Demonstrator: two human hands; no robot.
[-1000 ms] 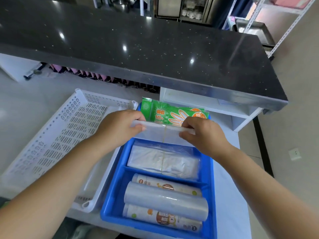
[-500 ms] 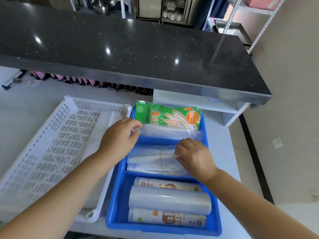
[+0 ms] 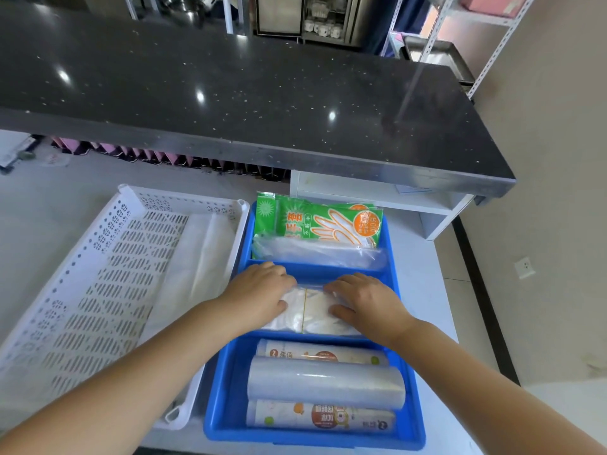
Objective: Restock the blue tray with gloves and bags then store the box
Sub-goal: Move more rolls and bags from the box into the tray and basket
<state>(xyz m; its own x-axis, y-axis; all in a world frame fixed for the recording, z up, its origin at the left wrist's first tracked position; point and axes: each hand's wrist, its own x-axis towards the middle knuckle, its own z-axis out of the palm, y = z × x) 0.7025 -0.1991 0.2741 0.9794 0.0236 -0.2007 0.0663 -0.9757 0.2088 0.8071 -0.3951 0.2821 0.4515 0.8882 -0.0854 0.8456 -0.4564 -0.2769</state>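
Head-worn view, looking forward and down, close over blue tray (image 3: 226,372)

On the green glove packet (image 3: 295,218), large orange Chinese characters are printed above a white strip reading 不脏手, and "100只" is set in an orange circle. Chinese print is carried by the far labelled roll (image 3: 322,354) and, upside down, by the near labelled roll (image 3: 320,418); it cannot be read with certainty.
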